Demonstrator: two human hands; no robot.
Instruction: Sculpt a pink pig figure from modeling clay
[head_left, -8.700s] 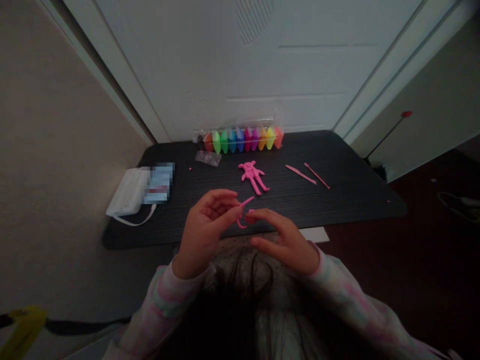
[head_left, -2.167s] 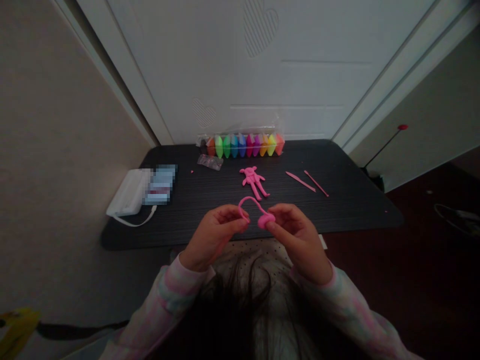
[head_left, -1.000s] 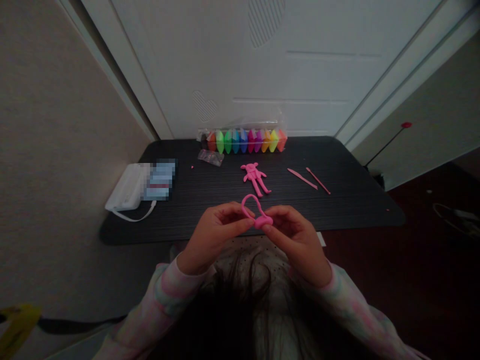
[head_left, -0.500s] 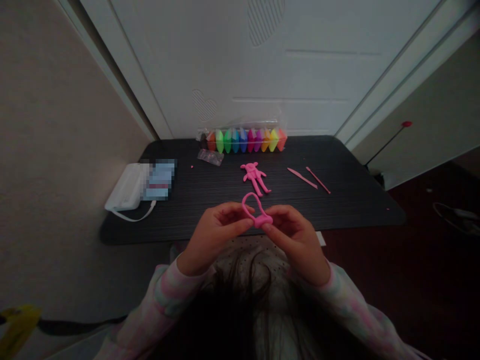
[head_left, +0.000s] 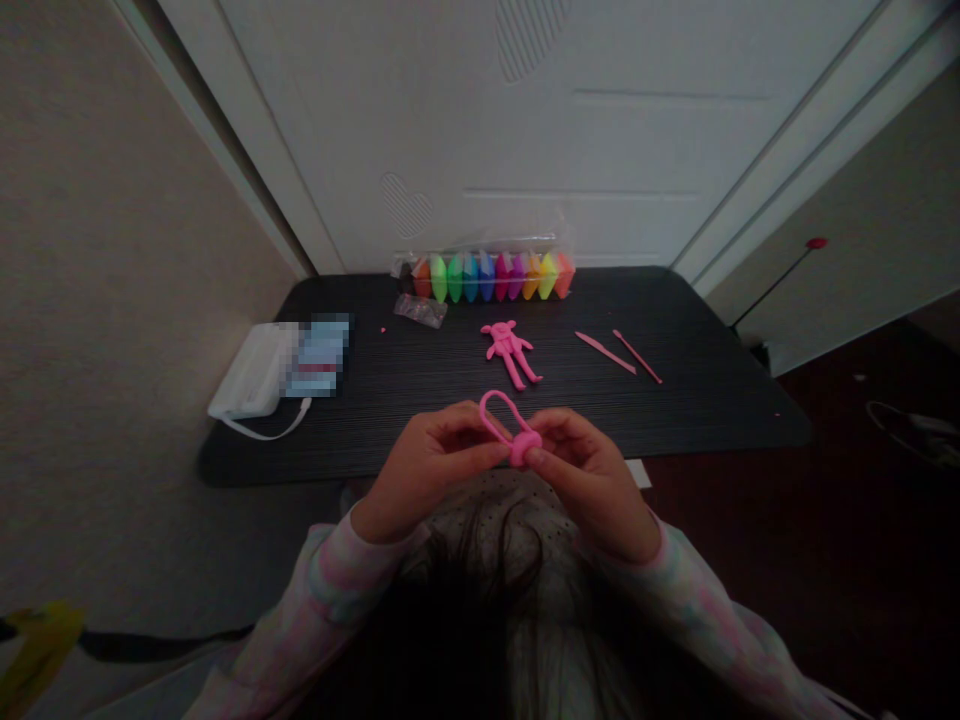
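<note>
Compared with two seconds earlier, the left hand [head_left: 431, 462] is sitting closer to the right hand [head_left: 592, 482], narrowing the pink looped piece [head_left: 523, 453] above the black table's [head_left: 405, 380] near edge. Left fingertips are pinching the thin strand [head_left: 482, 410]; right fingertips are gripping the lump [head_left: 527, 443]. Its material is probably behaving as light, soft, easily dented; gripping should be favouring the lump.

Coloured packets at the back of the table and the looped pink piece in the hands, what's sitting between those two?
In the head view, the pink figure lies on the black tabletop between the coloured packets and the looped pink piece.
</note>
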